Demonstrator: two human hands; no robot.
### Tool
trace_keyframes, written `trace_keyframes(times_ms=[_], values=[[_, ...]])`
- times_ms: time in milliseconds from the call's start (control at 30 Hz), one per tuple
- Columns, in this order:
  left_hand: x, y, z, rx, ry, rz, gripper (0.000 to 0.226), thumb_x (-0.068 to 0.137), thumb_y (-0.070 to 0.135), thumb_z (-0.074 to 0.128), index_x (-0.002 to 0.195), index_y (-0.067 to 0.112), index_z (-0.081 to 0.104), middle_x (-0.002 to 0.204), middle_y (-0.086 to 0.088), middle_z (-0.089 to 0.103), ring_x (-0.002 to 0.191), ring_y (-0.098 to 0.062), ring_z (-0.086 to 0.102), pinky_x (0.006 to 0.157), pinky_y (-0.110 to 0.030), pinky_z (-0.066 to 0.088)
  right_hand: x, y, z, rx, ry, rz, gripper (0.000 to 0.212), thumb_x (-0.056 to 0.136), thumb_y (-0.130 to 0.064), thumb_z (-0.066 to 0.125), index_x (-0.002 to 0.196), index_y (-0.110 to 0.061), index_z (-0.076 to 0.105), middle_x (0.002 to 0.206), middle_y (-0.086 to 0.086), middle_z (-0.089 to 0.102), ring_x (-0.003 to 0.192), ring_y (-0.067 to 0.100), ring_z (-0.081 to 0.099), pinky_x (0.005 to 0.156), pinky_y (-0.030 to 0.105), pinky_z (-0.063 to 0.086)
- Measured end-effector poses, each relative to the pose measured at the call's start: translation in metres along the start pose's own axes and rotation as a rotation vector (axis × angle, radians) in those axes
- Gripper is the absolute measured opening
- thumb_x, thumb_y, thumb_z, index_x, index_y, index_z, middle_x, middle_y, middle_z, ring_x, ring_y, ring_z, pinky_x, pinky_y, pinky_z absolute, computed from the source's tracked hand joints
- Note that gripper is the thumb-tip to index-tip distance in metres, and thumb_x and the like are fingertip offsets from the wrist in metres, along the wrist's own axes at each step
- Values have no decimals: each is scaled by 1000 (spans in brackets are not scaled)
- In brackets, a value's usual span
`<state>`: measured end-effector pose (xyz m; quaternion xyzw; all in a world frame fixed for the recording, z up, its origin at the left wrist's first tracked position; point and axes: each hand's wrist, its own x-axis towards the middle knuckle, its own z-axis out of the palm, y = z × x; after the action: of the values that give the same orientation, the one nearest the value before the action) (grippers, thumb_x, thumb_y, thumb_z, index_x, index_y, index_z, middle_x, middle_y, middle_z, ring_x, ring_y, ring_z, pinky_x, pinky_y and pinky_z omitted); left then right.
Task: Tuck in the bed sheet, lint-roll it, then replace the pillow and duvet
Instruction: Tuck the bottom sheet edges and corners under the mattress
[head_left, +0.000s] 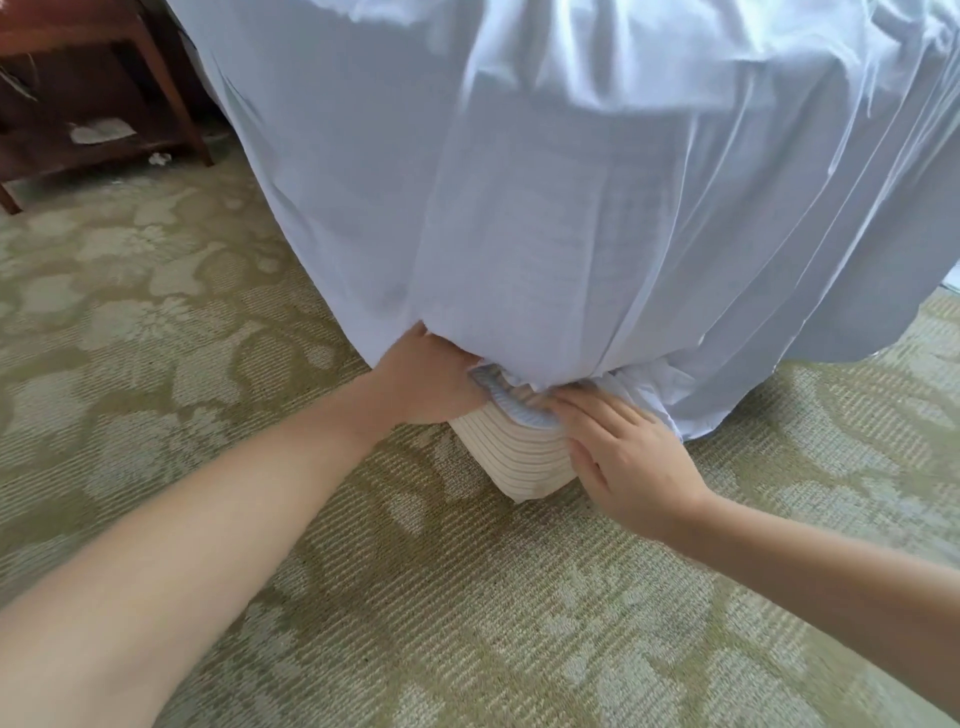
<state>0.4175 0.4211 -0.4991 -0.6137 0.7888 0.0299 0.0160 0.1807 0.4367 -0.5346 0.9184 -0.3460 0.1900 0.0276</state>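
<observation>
Tucking stage only: both hands work the bed sheet (519, 208) at the bed's corner, left hand (421, 379) pushed beneath its hem, fingers hidden, right hand (618, 447) flat-fingered pressing bunched hem; lint-rolling, pillow, duvet seemingly outstanding.

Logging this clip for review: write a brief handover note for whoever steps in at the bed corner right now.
Left hand: at the bed corner, fingers hidden under the sheet, so its hold can't be told.
Right hand: fingers fairly straight, pressing the sheet's gathered hem against the striped bed base.
Sheet drapes over the corner; a loose part to the right hangs to the carpet.
Done: corner tuck under way.
Left: finish tucking, lint-roll, replace pillow and duvet; none of those are in view.
</observation>
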Motion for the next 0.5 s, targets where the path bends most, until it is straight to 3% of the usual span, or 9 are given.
trace_keyframes(times_ms=[167,267,400,433,500], values=[[15,-2,0,41,-80,-57,50,90,38,39,133,14,48,133,-9,51,132,-25,30,113,-33,12,3,14,-2,-59,-22,87,43,89,-22,38,118,-3,64,118,10,66,109,27,61,103,29,30],[2,8,13,-11,44,-82,66,82,36,29,141,8,41,143,-11,43,139,-26,24,118,-34,7,4,11,-2,-55,-25,100,45,88,-23,38,117,-2,65,117,11,66,109,28,62,104,31,35],[-27,20,32,-157,198,-87,62,93,18,40,150,6,21,157,-8,19,146,-20,12,117,-23,-1,5,10,1,-32,6,96,45,88,-24,38,118,-3,65,117,10,66,111,27,62,99,37,44],[-36,21,36,-153,217,-76,62,92,18,38,150,6,20,157,-8,18,146,-18,11,116,-23,0,4,10,1,-30,34,95,45,87,-24,39,118,-4,65,117,9,66,112,26,61,99,35,44],[-50,22,37,-86,276,15,59,86,19,35,142,2,39,148,-13,39,140,-21,31,116,-36,17,-1,12,2,-20,88,107,43,87,-23,40,118,-5,64,118,8,65,115,24,53,100,35,40]])
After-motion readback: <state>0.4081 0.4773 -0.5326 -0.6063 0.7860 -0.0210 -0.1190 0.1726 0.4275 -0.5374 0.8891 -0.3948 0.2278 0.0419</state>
